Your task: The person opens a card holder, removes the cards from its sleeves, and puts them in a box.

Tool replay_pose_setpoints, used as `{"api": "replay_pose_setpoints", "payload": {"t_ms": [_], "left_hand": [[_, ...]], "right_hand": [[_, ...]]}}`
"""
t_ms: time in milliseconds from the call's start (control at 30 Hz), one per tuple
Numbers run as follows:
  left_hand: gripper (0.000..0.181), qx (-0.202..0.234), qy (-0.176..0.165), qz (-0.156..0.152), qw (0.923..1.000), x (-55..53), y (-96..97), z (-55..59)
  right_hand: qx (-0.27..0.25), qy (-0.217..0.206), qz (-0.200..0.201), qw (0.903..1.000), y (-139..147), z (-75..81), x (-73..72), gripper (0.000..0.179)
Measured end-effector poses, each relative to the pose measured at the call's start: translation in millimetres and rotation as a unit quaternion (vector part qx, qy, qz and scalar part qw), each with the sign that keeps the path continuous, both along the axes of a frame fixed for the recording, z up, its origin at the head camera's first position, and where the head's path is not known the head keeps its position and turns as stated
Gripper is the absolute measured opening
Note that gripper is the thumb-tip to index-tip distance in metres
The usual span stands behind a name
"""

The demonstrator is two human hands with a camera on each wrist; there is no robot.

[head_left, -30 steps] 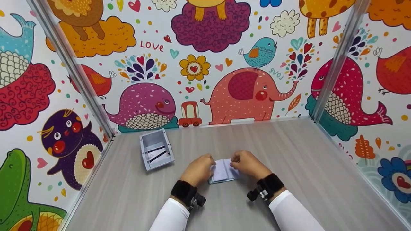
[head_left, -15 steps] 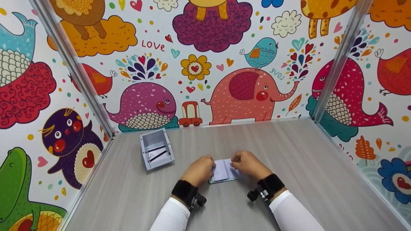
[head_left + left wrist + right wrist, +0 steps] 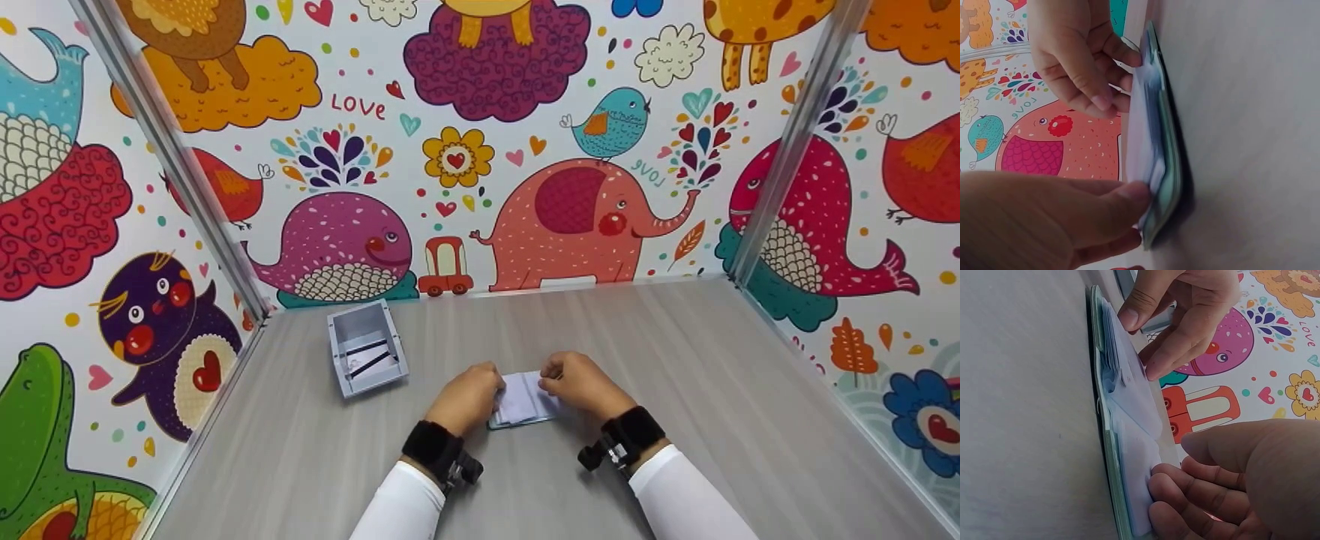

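Note:
A small booklet [image 3: 517,399] with a pale green cover [image 3: 1169,185] lies opened out on the table. Its whitish leaves [image 3: 1134,391] look like translucent sleeves, stacked thicker on the left side. At the left edge, my left hand [image 3: 466,397] pinches the booklet, the thumb on the leaves. My right hand [image 3: 583,386] is at the right side; in the right wrist view its bent fingertips [image 3: 1163,486] touch the right-hand leaf while the thumb stands apart from them. Both hands cover parts of the booklet's outer edges.
A grey open-topped box [image 3: 367,349] stands at the back left of the wood-grain table [image 3: 637,322], with a whitish piece and black strips inside. Printed panels [image 3: 525,135] with animal pictures and metal corner posts [image 3: 780,157] enclose the table on three sides.
The lower edge of the booklet's left leaves has shifted slightly toward the middle, with one leaf standing a little loose. Both hands have stayed almost in place.

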State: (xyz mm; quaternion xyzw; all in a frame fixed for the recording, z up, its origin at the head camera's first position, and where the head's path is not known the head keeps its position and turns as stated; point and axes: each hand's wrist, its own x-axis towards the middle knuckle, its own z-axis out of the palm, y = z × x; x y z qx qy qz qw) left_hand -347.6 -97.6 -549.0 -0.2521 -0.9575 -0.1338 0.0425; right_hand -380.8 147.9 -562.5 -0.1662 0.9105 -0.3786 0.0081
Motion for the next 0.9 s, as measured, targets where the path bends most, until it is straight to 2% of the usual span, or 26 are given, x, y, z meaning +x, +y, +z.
{"api": "replay_pose_setpoints", "payload": {"t_ms": [167, 433, 700, 900], "left_hand": [[0.01, 0.005, 0.011, -0.003, 0.9999, -0.6, 1.1, -0.5], [0.02, 0.046, 0.015, -0.019, 0.9986, 0.3, 1.3, -0.9], [0.024, 0.05, 0.013, -0.032, 0.9981, -0.9, 2.6, -1.7], [0.022, 0.054, 0.012, -0.035, 0.9979, -0.5, 2.5, -0.3]], "right_hand": [[-0.006, -0.001, 0.004, 1.0, 0, 0.5, 0.2, 0.007], [-0.007, -0.009, -0.001, 0.9999, -1, 1.2, 0.6, 0.008], [-0.007, -0.01, 0.0, 0.9999, -1, 2.6, 1.1, 0.008], [0.001, 0.02, 0.019, 0.9996, -7, 9.9, 5.8, 0.01]]}}
